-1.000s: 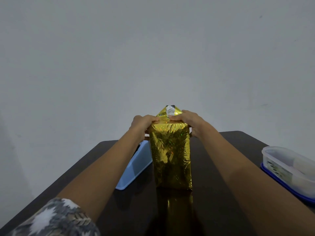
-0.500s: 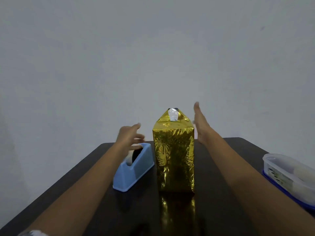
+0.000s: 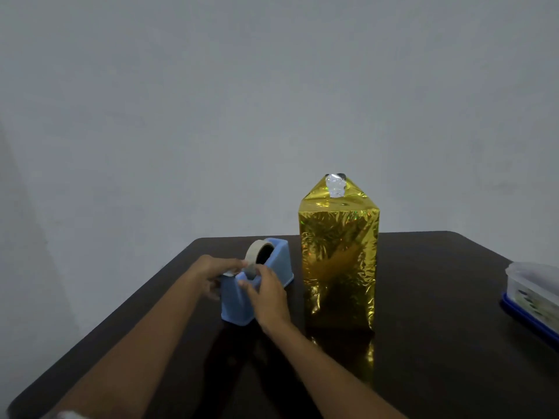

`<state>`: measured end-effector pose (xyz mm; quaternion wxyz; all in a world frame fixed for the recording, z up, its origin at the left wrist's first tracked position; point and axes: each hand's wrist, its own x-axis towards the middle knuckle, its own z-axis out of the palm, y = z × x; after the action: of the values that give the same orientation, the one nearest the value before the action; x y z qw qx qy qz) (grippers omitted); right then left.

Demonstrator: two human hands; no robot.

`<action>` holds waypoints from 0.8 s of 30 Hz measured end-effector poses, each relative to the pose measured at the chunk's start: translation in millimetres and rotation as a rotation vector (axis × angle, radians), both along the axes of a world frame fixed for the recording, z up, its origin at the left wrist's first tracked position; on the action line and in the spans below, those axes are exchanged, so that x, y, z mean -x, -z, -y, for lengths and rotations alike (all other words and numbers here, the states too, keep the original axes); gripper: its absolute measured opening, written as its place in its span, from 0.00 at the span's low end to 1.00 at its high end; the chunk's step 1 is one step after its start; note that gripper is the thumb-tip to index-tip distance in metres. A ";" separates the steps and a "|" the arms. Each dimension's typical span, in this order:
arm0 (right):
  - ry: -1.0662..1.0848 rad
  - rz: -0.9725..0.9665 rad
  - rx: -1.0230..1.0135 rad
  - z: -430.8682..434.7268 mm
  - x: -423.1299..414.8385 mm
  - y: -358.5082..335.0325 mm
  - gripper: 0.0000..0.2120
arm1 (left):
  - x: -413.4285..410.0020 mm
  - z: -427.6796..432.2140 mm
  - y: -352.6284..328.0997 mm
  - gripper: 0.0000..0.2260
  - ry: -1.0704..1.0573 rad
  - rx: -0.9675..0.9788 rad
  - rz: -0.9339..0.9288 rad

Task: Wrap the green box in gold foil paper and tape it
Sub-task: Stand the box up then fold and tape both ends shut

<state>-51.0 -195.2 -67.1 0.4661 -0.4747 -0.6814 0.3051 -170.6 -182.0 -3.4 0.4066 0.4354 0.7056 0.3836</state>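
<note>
Gold-wrapped box is standing on end toward the far edge of the counter, a bit right of middle, with neither hand on it. The top flaps are folded into a peak with a clear strip over the tip. Both hands are on the blue dispenser just left of the box. The left hand is at its near end with fingertips together, and it looks like it's pinching the loose end off the roll. The right hand is curled over the dispenser body, I'd say to hold it down. Handling-wise, my guess is the box is light and stiff, but it's tall and narrow so it'll tip easy. The foil is slick and crinkly, the kind that dents or tears if you squeeze a corner. I'd take it flat-palmed on the two broad sides, low down, or pin the peak with one finger while taping, never by the flaps. Tape probably won't lift clean off that shine, so one shot. A lidded tub sits at the right edge, well apart.
</note>
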 end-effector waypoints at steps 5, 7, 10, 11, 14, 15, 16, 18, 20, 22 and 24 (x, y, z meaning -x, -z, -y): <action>-0.023 -0.043 -0.027 -11.2 5.0 16.0 0.21 | 2.5 -3.9 -7.4 0.11 0.066 0.106 -0.027; 0.028 -0.011 -0.034 -11.8 7.9 17.4 0.21 | 1.9 -6.1 -11.2 0.10 0.095 0.119 -0.022; 0.092 0.040 -0.065 -11.9 14.3 16.6 0.19 | 4.5 -9.9 -17.1 0.06 0.135 0.100 0.033; 0.104 0.047 -0.067 -11.4 15.7 14.4 0.19 | 5.0 -10.5 -18.5 0.05 0.127 0.082 0.058; 0.122 0.021 -0.059 -8.6 15.1 14.0 0.18 | 10.3 -3.1 -10.6 0.06 0.083 0.018 0.154; 0.124 0.019 -0.064 -8.3 14.6 15.1 0.18 | 13.9 0.9 -6.4 0.05 0.078 -0.017 0.193; 0.127 0.017 -0.071 -7.7 14.2 14.4 0.19 | 18.3 5.1 -2.3 0.05 0.080 -0.055 0.231; 0.123 -0.010 -0.058 -7.3 12.8 13.1 0.19 | 26.1 12.2 9.7 0.04 0.077 -0.133 0.300; 0.108 -0.038 -0.043 -8.4 12.9 13.1 0.19 | 30.1 18.7 26.0 0.02 0.034 -0.206 0.356; 0.082 -0.051 -0.053 -7.6 12.2 14.0 0.19 | 29.5 24.1 41.6 0.01 -0.011 -0.276 0.403; 0.050 -0.067 -0.067 -8.8 11.1 15.6 0.19 | 27.7 25.7 52.1 0.02 -0.038 -0.335 0.434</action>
<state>-62.1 -186.4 -82.7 0.5118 -0.4651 -0.6633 0.2860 -198.3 -207.7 -55.5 0.4633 0.3911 0.5367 0.5869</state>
